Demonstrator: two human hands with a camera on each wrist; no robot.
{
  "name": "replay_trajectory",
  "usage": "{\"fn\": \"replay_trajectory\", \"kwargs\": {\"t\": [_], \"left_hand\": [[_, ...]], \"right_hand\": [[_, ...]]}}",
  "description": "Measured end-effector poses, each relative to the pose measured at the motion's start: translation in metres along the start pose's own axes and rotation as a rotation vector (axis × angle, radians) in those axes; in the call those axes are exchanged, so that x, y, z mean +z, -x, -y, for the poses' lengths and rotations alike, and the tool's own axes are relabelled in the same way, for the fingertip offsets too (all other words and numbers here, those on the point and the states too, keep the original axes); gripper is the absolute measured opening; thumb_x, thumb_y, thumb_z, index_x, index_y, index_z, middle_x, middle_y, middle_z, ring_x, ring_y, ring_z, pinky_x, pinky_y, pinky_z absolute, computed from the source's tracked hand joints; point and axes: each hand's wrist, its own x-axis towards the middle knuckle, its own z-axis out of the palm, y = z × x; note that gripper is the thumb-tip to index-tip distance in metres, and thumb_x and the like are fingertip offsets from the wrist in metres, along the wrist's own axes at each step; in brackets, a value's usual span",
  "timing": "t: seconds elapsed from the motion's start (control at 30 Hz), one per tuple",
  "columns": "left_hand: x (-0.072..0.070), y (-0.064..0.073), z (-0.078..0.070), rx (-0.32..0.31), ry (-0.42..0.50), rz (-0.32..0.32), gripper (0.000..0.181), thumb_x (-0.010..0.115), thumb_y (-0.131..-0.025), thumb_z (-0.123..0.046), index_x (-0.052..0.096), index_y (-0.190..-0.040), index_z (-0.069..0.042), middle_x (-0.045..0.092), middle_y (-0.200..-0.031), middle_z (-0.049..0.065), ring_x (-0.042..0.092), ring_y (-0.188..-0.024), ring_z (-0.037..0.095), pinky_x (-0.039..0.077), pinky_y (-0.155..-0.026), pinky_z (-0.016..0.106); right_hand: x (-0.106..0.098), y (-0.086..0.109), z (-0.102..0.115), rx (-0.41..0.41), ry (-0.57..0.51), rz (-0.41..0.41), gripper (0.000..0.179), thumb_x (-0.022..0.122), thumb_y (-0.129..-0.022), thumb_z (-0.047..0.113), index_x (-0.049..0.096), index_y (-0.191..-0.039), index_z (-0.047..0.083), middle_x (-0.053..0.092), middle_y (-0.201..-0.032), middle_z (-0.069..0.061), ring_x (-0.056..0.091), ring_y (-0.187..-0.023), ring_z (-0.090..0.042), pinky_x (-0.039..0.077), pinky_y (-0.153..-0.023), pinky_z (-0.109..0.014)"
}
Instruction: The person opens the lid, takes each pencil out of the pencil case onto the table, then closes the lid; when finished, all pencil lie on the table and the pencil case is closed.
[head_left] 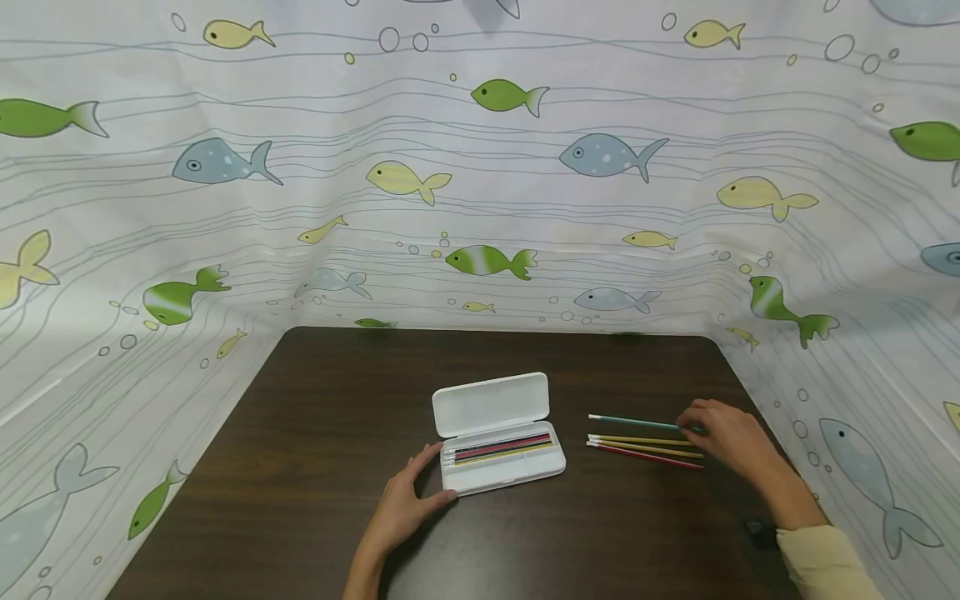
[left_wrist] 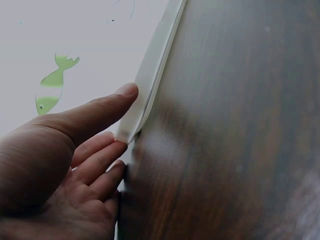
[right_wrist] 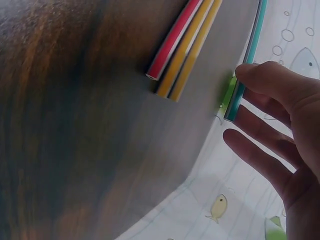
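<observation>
A white pencil case (head_left: 498, 477) lies on the table with its lid (head_left: 492, 405) raised at the back. Several pencils (head_left: 498, 449), red, black and yellow among them, lie in its rear part. My left hand (head_left: 399, 510) holds the case's left end, thumb at the front corner and fingers at the back; in the left wrist view the thumb presses the case's side (left_wrist: 145, 85). Between thumb and fingers, my right hand (head_left: 723, 433) pinches a teal pencil (right_wrist: 235, 102) near one end, raised off the table. Two yellow pencils (head_left: 637, 440) and a red pencil (head_left: 652, 456) lie just nearer.
The dark brown table (head_left: 315, 467) carries everything. A fish-patterned white curtain (head_left: 420, 292) stands behind it and along both sides. The right hand works near the table's right edge. A small dark object (head_left: 759, 530) shows by the right wrist.
</observation>
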Motion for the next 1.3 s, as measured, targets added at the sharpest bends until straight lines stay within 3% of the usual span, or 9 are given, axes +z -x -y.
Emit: {"fn": "replay_trajectory", "kwargs": {"t": [0.3,0.83,1.13,1.3], "left_hand": [[0.001,0.0,0.0,0.005,-0.008,-0.007,0.078,0.086,-0.074,-0.037,0.051,-0.143,-0.022,0.043,-0.148,0.018,0.031,-0.135,0.051,0.026,-0.107,0.064],[0.0,0.0,-0.002,0.003,-0.012,-0.012,0.078,0.086,-0.074,-0.034,0.052,-0.142,-0.021,0.043,-0.147,0.019,0.032,-0.134,0.051,0.026,-0.107,0.064],[-0.001,-0.001,-0.002,0.005,0.002,-0.007,0.078,0.086,-0.074,-0.035,0.051,-0.143,-0.021,0.043,-0.147,0.018,0.032,-0.136,0.049,0.026,-0.108,0.063],[-0.001,-0.001,-0.001,0.008,0.0,-0.005,0.078,0.086,-0.074,-0.035,0.051,-0.143,-0.021,0.043,-0.147,0.018,0.032,-0.136,0.048,0.025,-0.108,0.062]], "right_hand": [[0.017,-0.008,-0.007,0.059,-0.05,0.131,0.015,0.083,-0.077,0.013,0.076,-0.089,0.018,0.066,-0.088,0.007,0.065,-0.073,-0.019,0.051,-0.055,-0.038],[0.03,-0.01,-0.011,0.063,-0.054,0.17,0.016,0.082,-0.077,0.01,0.074,-0.088,0.019,0.066,-0.087,0.007,0.066,-0.079,-0.023,0.053,-0.062,-0.046],[0.019,-0.015,-0.005,0.053,-0.03,0.116,0.017,0.083,-0.076,0.01,0.072,-0.086,0.018,0.065,-0.084,0.006,0.065,-0.076,-0.022,0.052,-0.059,-0.045],[0.013,-0.031,0.016,0.007,-0.019,0.073,0.016,0.083,-0.076,0.01,0.072,-0.087,0.016,0.064,-0.083,0.007,0.065,-0.073,-0.018,0.053,-0.058,-0.041]]}}
